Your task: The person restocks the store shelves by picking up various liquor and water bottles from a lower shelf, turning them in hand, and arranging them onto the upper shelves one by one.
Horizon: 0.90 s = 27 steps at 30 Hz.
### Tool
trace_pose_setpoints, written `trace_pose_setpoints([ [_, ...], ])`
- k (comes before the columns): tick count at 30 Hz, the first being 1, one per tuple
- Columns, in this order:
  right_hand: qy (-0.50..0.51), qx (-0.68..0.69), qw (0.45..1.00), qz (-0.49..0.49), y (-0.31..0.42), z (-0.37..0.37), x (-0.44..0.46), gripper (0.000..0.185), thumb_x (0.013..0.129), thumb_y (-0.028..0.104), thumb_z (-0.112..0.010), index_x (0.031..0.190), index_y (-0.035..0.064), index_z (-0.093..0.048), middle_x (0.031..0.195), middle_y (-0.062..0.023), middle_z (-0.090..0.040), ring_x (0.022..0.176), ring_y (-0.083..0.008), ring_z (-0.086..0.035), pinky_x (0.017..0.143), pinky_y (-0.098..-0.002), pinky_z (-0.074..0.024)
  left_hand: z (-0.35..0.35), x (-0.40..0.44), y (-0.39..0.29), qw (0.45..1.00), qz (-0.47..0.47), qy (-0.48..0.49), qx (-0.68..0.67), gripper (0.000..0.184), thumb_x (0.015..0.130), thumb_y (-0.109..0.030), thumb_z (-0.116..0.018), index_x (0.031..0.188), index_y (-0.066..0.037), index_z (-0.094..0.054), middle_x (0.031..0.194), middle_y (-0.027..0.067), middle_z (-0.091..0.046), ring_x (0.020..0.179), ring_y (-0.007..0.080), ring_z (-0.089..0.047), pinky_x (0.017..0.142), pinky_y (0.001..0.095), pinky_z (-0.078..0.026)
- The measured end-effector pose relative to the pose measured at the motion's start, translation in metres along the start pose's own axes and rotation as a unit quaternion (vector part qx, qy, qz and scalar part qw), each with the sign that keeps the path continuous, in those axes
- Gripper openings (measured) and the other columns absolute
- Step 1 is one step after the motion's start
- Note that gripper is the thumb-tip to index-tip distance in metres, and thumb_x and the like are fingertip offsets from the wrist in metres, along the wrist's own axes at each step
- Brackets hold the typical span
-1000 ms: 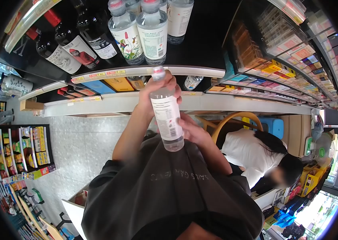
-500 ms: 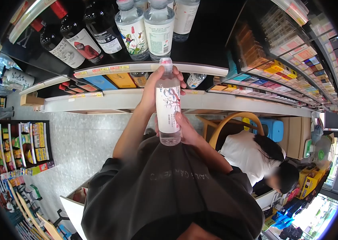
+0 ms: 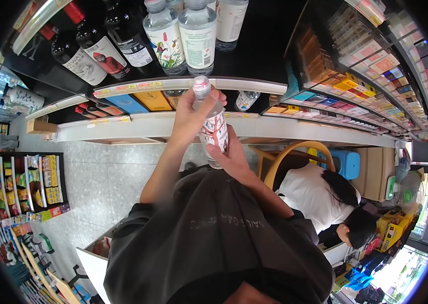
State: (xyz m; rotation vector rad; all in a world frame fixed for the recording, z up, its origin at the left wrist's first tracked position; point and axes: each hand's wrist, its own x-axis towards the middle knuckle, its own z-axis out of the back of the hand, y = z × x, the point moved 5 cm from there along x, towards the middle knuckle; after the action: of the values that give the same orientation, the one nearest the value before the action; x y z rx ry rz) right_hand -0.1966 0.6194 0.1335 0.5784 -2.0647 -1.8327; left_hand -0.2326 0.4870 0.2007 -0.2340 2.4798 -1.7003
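A clear water bottle (image 3: 215,133) with an illustrated label and a pale pinkish cap is held in front of my chest, its top tilted left. My left hand (image 3: 192,115) is wrapped round its upper part, thumb across the shoulder below the cap. Lower down, my right hand (image 3: 232,156) grips the label area, with its thumb on the front. The far fingers of both hands are partly hidden behind the bottle. Similar clear bottles (image 3: 197,43) stand on the black shelf (image 3: 259,66) just beyond.
Dark wine bottles (image 3: 101,53) stand on the shelf's left side. Cigarette-style packs (image 3: 376,76) fill the rack at right. A person in a white top (image 3: 302,195) sits on a wooden chair (image 3: 274,167) at my right. A snack rack (image 3: 26,182) stands at left.
The bottle has turned about its length, showing more of the picture, and its top has tilted left. My left thumb has moved across its front; the right hand has shifted its grip.
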Motion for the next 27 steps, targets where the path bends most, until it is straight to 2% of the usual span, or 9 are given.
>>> trace_pose_setpoints([
  [6,0.013,-0.070,0.995,0.076,0.029,0.006,0.003,0.068,0.079,0.023,-0.073,0.130,-0.0030,-0.035,0.119,-0.0192,-0.051,0.111,-0.0250,-0.054,0.091,-0.0359,-0.0447,-0.017,-0.013,-0.023,0.981,-0.154,0.119,0.029,0.011,0.084,-0.011,-0.066,0.086,-0.003,-0.058,0.083,0.0080,-0.065,0.076,0.0174,-0.063,0.071,0.0305,-0.050],
  [8,-0.009,-0.199,0.963,0.180,0.049,0.008,0.001,0.067,0.074,0.020,-0.075,0.127,0.0005,-0.039,0.121,-0.0188,-0.049,0.115,-0.0316,-0.050,0.098,-0.0402,-0.0397,-0.039,-0.029,-0.054,0.921,-0.239,0.281,0.124,0.012,0.075,-0.004,-0.070,0.080,-0.004,-0.059,0.084,0.0097,-0.065,0.078,0.0224,-0.064,0.072,0.0323,-0.050],
  [13,0.006,-0.220,0.936,0.273,0.081,0.015,0.011,0.067,0.065,0.021,-0.077,0.122,0.0060,-0.045,0.116,-0.0143,-0.051,0.112,-0.0345,-0.048,0.103,-0.0487,-0.0343,-0.072,-0.057,-0.102,0.827,-0.414,0.347,0.156,0.023,0.064,-0.009,-0.079,0.080,-0.007,-0.064,0.090,0.0098,-0.066,0.093,0.0288,-0.062,0.083,0.0415,-0.047],
  [15,-0.017,-0.267,0.879,0.394,0.100,0.025,0.020,0.068,0.064,0.020,-0.078,0.122,0.0069,-0.044,0.117,-0.0147,-0.051,0.113,-0.0347,-0.047,0.106,-0.0521,-0.0306,-0.074,-0.063,-0.101,0.799,-0.455,0.353,0.172,0.032,0.062,-0.015,-0.082,0.088,-0.008,-0.065,0.103,0.0126,-0.063,0.107,0.0320,-0.055,0.091,0.0449,-0.042],
  [18,-0.042,-0.285,0.818,0.498,0.133,0.042,0.039,0.073,0.060,0.016,-0.081,0.122,0.0083,-0.044,0.120,-0.0153,-0.050,0.115,-0.0349,-0.046,0.109,-0.0544,-0.0263,-0.056,-0.060,-0.076,0.882,-0.426,0.197,0.053,0.057,0.068,-0.020,-0.080,0.117,-0.008,-0.053,0.133,0.0164,-0.038,0.126,0.0320,-0.036,0.102,0.0434,-0.032],
  [23,-0.124,-0.318,0.771,0.538,0.152,0.070,0.075,0.079,0.056,0.011,-0.083,0.124,0.0065,-0.043,0.123,-0.0147,-0.044,0.117,-0.0334,-0.044,0.108,-0.0462,-0.0306,-0.019,-0.070,-0.027,0.956,-0.218,0.176,0.084,0.042,0.082,-0.015,-0.068,0.119,-0.006,-0.051,0.129,0.0141,-0.042,0.122,0.0250,-0.041,0.096,0.0383,-0.038],
  [25,-0.115,-0.309,0.832,0.447,0.157,0.074,0.088,0.079,0.057,0.009,-0.083,0.125,0.0041,-0.043,0.122,-0.0143,-0.040,0.117,-0.0322,-0.043,0.103,-0.0391,-0.0346,-0.012,-0.083,0.016,0.949,-0.010,0.302,0.089,0.034,0.087,-0.008,-0.061,0.119,-0.006,-0.051,0.121,0.0087,-0.050,0.113,0.0188,-0.049,0.090,0.0320,-0.042],
  [26,-0.129,-0.271,0.852,0.429,0.157,0.074,0.094,0.074,0.067,0.033,-0.085,0.120,-0.0006,-0.045,0.120,-0.0126,-0.048,0.111,-0.0234,-0.052,0.096,-0.0354,-0.0435,-0.010,-0.091,0.023,0.949,-0.013,0.302,0.089,0.034,0.087,-0.008,-0.061,0.119,-0.006,-0.051,0.121,0.0087,-0.050,0.113,0.0188,-0.049,0.090,0.0320,-0.042],
  [27,-0.127,-0.227,0.899,0.353,0.138,0.084,0.108,0.075,0.066,0.033,-0.086,0.120,-0.0005,-0.046,0.116,-0.0094,-0.051,0.107,-0.0192,-0.054,0.094,-0.0330,-0.0444,-0.008,-0.098,0.031,0.946,0.007,0.298,0.124,0.032,0.089,-0.006,-0.059,0.120,-0.006,-0.052,0.117,0.0063,-0.053,0.109,0.0164,-0.052,0.089,0.0299,-0.042],
])
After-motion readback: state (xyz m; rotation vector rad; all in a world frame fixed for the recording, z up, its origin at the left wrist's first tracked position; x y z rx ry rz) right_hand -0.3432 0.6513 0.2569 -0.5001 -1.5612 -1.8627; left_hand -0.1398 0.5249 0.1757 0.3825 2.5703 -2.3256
